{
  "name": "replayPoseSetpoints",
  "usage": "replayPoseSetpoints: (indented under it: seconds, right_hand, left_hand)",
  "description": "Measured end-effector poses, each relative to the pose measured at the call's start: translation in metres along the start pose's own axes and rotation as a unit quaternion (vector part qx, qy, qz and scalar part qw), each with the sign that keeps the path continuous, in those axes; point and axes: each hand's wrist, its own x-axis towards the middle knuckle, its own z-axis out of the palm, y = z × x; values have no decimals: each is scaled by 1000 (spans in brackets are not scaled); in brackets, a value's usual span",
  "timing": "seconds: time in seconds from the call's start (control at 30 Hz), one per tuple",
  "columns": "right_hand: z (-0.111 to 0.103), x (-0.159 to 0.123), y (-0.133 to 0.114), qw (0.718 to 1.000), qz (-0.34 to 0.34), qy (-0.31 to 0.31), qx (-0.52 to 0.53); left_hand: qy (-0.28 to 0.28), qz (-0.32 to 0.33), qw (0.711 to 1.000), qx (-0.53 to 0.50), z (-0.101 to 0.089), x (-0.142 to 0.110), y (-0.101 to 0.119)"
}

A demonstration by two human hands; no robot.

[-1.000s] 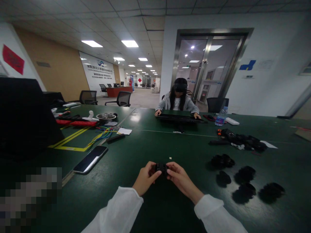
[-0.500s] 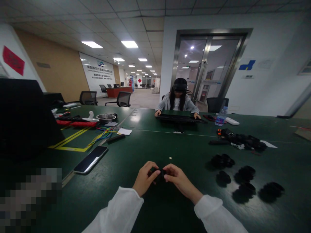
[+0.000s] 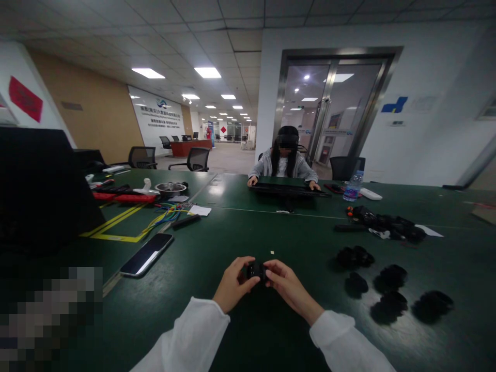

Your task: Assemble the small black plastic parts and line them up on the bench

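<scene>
A small black part (image 3: 256, 270), dark and rounded, is held between both hands just above the green table (image 3: 217, 330). My left hand (image 3: 235, 283) grips it from the left, with the thumb in front and the fingers behind. On its other side my right hand (image 3: 289, 287) pinches the right end between thumb and fingertips. The part's exact kind is too small and dark to tell. Just beyond the hands, a tiny pale chip (image 3: 272, 252) lies on the table. Several similar-looking black pieces (image 3: 390, 279) rest on the right.
A phone (image 3: 147, 254) lies at the left, near coloured wires (image 3: 165, 219) and a metal bowl (image 3: 170, 189). A dark monitor (image 3: 39, 191) stands far left. Opposite, a person (image 3: 284, 160) holds a wide black panel (image 3: 289, 190). A water bottle (image 3: 352, 186) stands back right.
The black part has turned and shows more of its face between my fingers. My right hand has shifted slightly to the right; both hands keep their hold.
</scene>
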Motion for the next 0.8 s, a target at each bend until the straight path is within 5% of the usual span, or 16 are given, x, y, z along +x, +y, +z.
replayPoseSetpoints:
  seconds: [0.27, 0.53, 0.8]
  right_hand:
    - [5, -8, -11, 999, 6, -24, -34]
    - [-7, 2, 6, 999, -2, 14, 48]
    - [-5, 0, 1, 999, 2, -4, 32]
  left_hand:
    - [-7, -57, 998, 20, -2, -1, 5]
    - [-55, 1, 998, 0, -4, -3, 7]
    - [-27, -53, 998, 10, -3, -2, 7]
